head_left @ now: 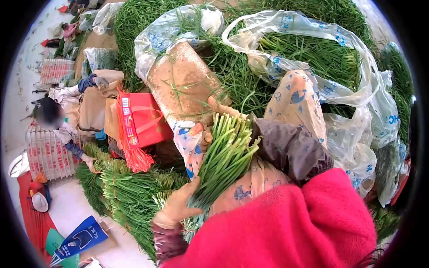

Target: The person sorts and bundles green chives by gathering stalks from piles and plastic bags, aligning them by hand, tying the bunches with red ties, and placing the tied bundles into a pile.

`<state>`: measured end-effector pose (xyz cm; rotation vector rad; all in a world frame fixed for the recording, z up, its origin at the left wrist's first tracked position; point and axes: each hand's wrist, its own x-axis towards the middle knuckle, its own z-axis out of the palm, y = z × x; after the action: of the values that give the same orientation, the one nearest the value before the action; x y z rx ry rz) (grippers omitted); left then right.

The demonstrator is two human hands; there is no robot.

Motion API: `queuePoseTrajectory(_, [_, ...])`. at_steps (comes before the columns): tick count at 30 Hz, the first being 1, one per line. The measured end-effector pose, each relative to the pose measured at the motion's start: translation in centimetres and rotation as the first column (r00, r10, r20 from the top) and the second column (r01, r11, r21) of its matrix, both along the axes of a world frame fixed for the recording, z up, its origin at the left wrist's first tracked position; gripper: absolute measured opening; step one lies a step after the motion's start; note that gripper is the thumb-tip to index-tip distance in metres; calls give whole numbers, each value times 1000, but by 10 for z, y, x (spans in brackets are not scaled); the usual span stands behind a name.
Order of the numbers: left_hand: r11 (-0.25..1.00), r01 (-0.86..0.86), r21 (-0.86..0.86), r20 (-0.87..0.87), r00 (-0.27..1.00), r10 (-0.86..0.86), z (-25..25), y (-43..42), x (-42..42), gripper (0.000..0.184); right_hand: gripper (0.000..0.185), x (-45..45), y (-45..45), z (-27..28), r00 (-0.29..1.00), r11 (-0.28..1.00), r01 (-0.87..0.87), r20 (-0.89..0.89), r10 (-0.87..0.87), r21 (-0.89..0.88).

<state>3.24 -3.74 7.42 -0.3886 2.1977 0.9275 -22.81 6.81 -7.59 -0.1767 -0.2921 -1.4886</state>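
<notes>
So the thick bundle of long green stalks with pale cut ends (228,154) is resting across the wearer's lap, cut ends pointing up and away. The right hand (209,120) is curled around it near the cut ends, fingers bent in on the stems. The left hand (178,206), in a pale glove, is curved against the leafy lower end, thumb and fingers apart; can't tell how tight that grip is.

Under the bundle is a beige plastic-looking apron with blue prints (296,96). Just past the right hand there's a stained tan board (182,64) with a few loose blades on it. Clear plastic bags with blue lettering (308,29) sit beyond, one full of greens, with a big heap of loose long green leaves (145,20) around.

Off to the left: a shiny red box with a strap (144,119), red stringy strands (137,157) hanging by it, and a pile of tied green bunches (129,192). Further left, a co-worker in dark blue sleeves (71,148) has one hand at those bunches.
</notes>
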Motion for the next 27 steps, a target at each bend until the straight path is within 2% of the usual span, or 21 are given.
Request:
queuePoseTrajectory(1, [969, -81, 232, -94, 990, 106, 2, -22, 3, 101, 84, 0, 3, 3, 997, 998, 55, -55, -53, 40])
queuePoseTrajectory(3, [859, -299, 415, -158, 906, 392, 11, -45, -21, 96, 83, -7, 8, 5, 987, 984, -158, -20, 160, 82])
queuePoseTrajectory(4, [644, -487, 589, -197, 687, 699, 9, -29, -39, 107, 82, -10, 10, 8, 973, 970, -225, -24, 228, 92])
queuePoseTrajectory(5, [619, -456, 640, -242, 645, 725, -4, -35, -50, 119, 79, -12, 11, 14, 972, 973, -214, -77, 220, 82])
queuePoseTrajectory(7, [440, -359, 823, -96, 675, 731, -43, -29, -81, 130, 77, -7, 11, 2, 958, 953, -277, 109, 264, 121])
queuePoseTrajectory(8, [435, -366, 822, -52, 714, 698, -66, -22, -81, 132, 77, -9, 12, -1, 964, 958, -258, 101, 247, 124])
queuePoseTrajectory(9, [432, -369, 823, -9, 751, 660, -89, -16, -82, 135, 78, -14, 16, 3, 976, 964, -218, 16, 218, 149])
queuePoseTrajectory(10, [420, -332, 845, 94, 864, 494, -104, -11, -84, 138, 78, -19, 22, 8, 978, 969, -173, -89, 191, 177])
queuePoseTrajectory(11, [340, -372, 864, 195, 869, 455, -88, 6, -94, 136, 79, -27, 28, 15, 963, 970, -128, -209, 172, 208])
queuePoseTrajectory(12, [384, -320, 866, 130, 886, 444, -97, 11, -90, 134, 79, -34, 36, 21, 925, 967, -84, -342, 165, 239])
queuePoseTrajectory(13, [428, -269, 863, 65, 899, 434, -106, 16, -84, 132, 79, -41, 46, 29, 861, 963, -34, -482, 164, 267])
queuePoseTrajectory(14, [357, -274, 893, 97, 892, 441, -96, 26, -86, 123, 80, -46, 58, 40, 772, 957, 12, -611, 175, 290])
queuePoseTrajectory(16, [371, -265, 890, 94, 903, 420, -110, 25, -72, 123, 81, -55, 85, 52, 549, 936, 76, -798, 248, 344])
queuePoseTrajectory(17, [402, -261, 878, 87, 911, 403, -114, 24, -66, 124, 81, -59, 97, 53, 425, 920, 100, -852, 305, 379])
queuePoseTrajectory(18, [300, -382, 874, 256, 887, 383, -95, 28, -72, 122, 77, -60, 106, 48, 295, 909, 118, -888, 352, 400])
queuePoseTrajectory(19, [297, -394, 870, 266, 882, 389, -84, 30, -75, 122, 76, -62, 116, 44, 161, 898, 130, -903, 399, 420])
queuePoseTrajectory(21, [261, -385, 885, 262, 877, 404, -72, 34, -77, 122, 74, -57, 131, 64, -228, 896, 240, -875, 426, 374])
queuePoseTrajectory(22, [275, -364, 890, 206, 859, 469, -74, 38, -74, 127, 58, -57, 130, 105, -157, 798, 276, -794, 588, 536])
queuePoseTrajectory(23, [275, -367, 888, 208, 857, 471, -79, 37, -69, 127, 58, -55, 131, 109, -156, 799, 272, -795, 587, 536])
queuePoseTrajectory(25, [416, -308, 856, 67, 863, 501, -89, 37, -62, 118, 43, -54, 133, 112, 39, 781, 440, -879, 475, 442])
queuePoseTrajectory(27, [382, -352, 854, 83, 818, 570, -60, 49, -72, 116, 31, -61, 126, 117, 139, 712, 524, -872, 470, 468])
